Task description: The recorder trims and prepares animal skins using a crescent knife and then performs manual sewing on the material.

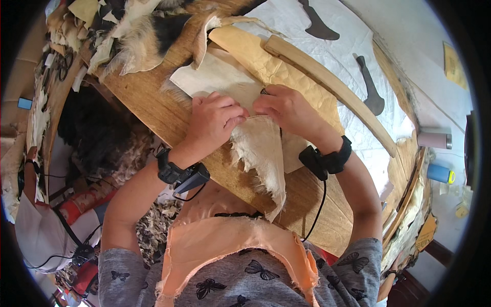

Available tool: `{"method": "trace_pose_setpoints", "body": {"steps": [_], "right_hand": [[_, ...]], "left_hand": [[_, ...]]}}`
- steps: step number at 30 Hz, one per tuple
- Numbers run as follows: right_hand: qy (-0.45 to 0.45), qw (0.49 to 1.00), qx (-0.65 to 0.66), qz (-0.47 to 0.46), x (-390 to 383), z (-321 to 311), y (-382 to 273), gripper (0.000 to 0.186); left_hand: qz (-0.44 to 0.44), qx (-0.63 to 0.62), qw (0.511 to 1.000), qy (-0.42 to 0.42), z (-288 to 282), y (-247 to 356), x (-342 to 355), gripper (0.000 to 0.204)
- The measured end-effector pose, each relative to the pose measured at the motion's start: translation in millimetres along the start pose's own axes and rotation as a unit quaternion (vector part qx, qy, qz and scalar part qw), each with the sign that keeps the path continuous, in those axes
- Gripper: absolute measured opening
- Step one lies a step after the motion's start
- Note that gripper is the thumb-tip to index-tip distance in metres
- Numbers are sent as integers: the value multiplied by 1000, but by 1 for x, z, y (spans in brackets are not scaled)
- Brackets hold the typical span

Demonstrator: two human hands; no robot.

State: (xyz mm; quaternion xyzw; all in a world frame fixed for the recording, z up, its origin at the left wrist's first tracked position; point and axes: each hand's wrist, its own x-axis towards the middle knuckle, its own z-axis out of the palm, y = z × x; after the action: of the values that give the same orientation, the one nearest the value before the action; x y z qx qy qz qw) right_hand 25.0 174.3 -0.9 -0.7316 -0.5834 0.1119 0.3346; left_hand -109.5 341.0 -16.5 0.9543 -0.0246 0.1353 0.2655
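Observation:
Between my two hands is a cream piece of hide [262,148] with a ragged, furry left edge, its lower end hanging past the table edge. My left hand [212,122] is closed, fingertips pinching the hide's upper edge. Close beside it, my right hand [289,108] is closed on the same edge; a small dark band shows at one of its fingers. Anything finer between the fingertips is too small to make out. Just beyond my hands, a flat pale piece of hide [217,71] lies on the wooden table [148,105].
A long curved wooden bar [332,84] lies across yellow paper [238,43]. Two dark-bladed tools [321,28] rest on a white sheet [286,20] farther right. Fur scraps [138,48] pile at far left. Two tumblers [437,173] stand at right. A co-worker's arm [30,171] shows at left.

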Motion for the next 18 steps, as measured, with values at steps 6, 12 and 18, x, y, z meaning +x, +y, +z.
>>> {"method": "trace_pose_setpoints", "body": {"steps": [6, 12, 18], "right_hand": [[-40, 995, -95, -2, 5, 4, -14, 29], [-56, 979, -194, -20, 8, 18, -11, 32], [-40, 980, -193, -21, 11, 19, -12, 32]], "left_hand": [[3, 30, 1000, 8, 1, 2, 0, 12], [-2, 40, 999, 3, 6, 0, -2, 12], [-13, 39, 999, -1, 7, -1, -1, 12]]}}
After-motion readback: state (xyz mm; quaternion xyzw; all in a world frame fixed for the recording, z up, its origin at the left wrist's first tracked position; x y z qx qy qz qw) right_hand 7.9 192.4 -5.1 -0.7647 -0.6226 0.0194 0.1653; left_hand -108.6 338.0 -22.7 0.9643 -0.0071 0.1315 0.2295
